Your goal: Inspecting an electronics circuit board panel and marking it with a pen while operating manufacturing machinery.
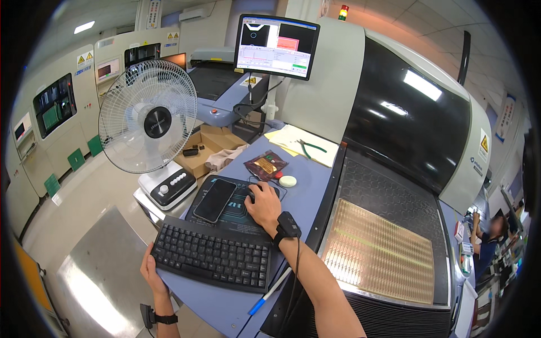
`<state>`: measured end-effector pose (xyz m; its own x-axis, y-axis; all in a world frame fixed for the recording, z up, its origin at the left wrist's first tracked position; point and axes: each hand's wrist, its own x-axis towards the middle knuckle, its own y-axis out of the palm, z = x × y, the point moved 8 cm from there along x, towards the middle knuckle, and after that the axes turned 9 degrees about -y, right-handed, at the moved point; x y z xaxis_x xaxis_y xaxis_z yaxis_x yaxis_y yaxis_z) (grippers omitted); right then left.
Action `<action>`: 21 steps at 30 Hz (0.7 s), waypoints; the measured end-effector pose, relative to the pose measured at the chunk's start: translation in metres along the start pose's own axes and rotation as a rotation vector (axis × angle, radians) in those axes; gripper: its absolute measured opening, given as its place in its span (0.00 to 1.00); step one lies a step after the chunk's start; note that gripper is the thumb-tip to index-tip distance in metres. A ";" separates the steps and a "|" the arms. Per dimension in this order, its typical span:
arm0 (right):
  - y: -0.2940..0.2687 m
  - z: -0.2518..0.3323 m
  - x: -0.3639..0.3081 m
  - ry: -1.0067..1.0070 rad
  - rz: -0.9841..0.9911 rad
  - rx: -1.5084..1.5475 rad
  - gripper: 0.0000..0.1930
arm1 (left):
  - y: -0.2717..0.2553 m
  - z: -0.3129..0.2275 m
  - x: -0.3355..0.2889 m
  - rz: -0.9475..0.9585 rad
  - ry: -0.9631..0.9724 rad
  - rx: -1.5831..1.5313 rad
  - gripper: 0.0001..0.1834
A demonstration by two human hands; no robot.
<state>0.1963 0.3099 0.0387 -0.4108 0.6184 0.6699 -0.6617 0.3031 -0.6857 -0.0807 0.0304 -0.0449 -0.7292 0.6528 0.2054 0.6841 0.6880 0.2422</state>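
My right hand (265, 207) lies over a black computer mouse (250, 195), fingers curved around it on a dark printed mouse pad (232, 213). A black strap with a small box is on that wrist. My left hand (153, 272) rests against the left edge of a black keyboard (212, 252), its visible fingers stretched along the edge and the rest hidden. A dark smartphone (215, 200) lies face up on the pad. Above the desk, a monitor (276, 46) shows camera pictures and program panels.
A white fan (149, 118) stands left of the blue desk (310, 197). Green-handled pliers (307, 148) lie on papers, near a dark packet (266, 165) and a round pale object (288, 181). Right stands a machine with a gold patterned panel (377, 248). A pen (267, 294) lies near the front.
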 end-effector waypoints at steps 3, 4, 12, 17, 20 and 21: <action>-0.003 -0.001 0.005 -0.020 -0.024 0.005 0.16 | 0.001 -0.002 0.003 -0.004 0.032 0.017 0.29; -0.002 -0.001 0.005 -0.020 -0.022 0.002 0.16 | 0.001 -0.001 0.003 -0.004 0.029 0.015 0.29; -0.001 -0.002 0.006 -0.005 0.004 -0.016 0.17 | -0.002 0.006 0.005 0.001 0.012 0.016 0.30; 0.000 -0.001 0.005 -0.007 0.009 0.017 0.18 | -0.001 0.002 0.004 -0.017 0.022 0.038 0.30; -0.002 -0.001 0.004 0.001 -0.005 0.000 0.18 | 0.000 0.004 0.004 -0.009 0.021 0.019 0.30; -0.003 -0.001 0.004 0.004 -0.014 -0.014 0.18 | 0.000 0.005 0.004 -0.003 0.021 0.008 0.30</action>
<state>0.1975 0.3125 0.0427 -0.3991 0.6169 0.6783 -0.6586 0.3218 -0.6802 -0.0837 0.0344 -0.0489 -0.7312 0.6442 0.2242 0.6821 0.6922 0.2356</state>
